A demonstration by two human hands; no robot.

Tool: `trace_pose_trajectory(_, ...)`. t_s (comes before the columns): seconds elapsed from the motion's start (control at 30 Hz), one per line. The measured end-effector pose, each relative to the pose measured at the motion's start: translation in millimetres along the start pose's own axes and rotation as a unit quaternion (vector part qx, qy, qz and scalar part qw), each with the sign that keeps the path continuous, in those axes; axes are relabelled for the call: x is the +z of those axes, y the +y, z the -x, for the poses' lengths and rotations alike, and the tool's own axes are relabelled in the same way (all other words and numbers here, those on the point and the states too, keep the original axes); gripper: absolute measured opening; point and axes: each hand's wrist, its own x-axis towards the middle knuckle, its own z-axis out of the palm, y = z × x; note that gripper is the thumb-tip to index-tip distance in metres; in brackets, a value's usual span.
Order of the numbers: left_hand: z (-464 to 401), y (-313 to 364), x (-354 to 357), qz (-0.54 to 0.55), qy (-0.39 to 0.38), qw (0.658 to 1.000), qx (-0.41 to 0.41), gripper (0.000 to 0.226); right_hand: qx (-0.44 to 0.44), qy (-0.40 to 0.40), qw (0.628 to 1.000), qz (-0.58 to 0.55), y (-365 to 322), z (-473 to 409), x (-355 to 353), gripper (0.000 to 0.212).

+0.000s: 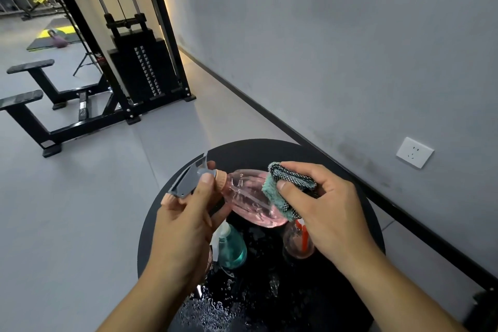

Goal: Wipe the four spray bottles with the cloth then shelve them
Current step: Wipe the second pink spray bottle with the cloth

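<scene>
My left hand (186, 221) grips the grey trigger head of a pink spray bottle (248, 196), which lies tilted in the air above the round black table (350, 291). My right hand (323, 205) holds a folded teal and checkered cloth (285, 191) and presses it against the bottle's body. Below, a teal spray bottle (231, 248) stands on the table. A clear bottle with a red tube (299, 242) stands beside it, partly hidden under my right hand. Part of another pinkish bottle (209, 260) shows behind my left wrist.
Water drops (215, 307) cover the near part of the table. A grey wall with a white socket (415, 152) runs along the right. A black cable weight machine (140, 70) and its bench frame (40, 105) stand on the grey floor at the left.
</scene>
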Motion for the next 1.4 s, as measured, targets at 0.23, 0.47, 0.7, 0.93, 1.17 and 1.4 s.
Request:
trace_pose_trajectory(0.23,1.6,6.9,-2.2,-0.026,-0.012,0.999,-0.044,0.027,-0.016,0.011,1.0,-0.005,-0.6,2.0,2.1,0.028)
trace_pose_trajectory(0.47,-0.2,10.3,-5.2,0.001,0.003,0.997,-0.079,0.023,-0.047,-0.001,0.998,0.035,1.6,1.2,2.7,0.027)
trace_pose_trajectory(0.7,2.0,-2.1,-0.8,-0.052,-0.02,0.996,-0.075,0.031,-0.112,-0.055,0.976,0.177,5.0,4.6,7.5,0.031)
trace_pose_trajectory(0.93,1.7,-4.7,-2.3,-0.091,-0.034,0.994,-0.043,0.032,-0.093,-0.05,0.965,0.242,4.7,-2.7,-1.4,0.027)
trace_pose_trajectory(1.17,1.1,-5.2,-2.7,-0.106,-0.057,0.993,-0.018,0.036,-0.104,-0.073,0.966,0.225,-0.9,4.4,2.5,0.028)
trace_pose_trajectory(1.4,1.9,-3.3,-5.4,-0.122,-0.068,0.99,-0.01,0.038,-0.062,-0.045,0.977,0.201,2.2,0.3,0.0,0.026)
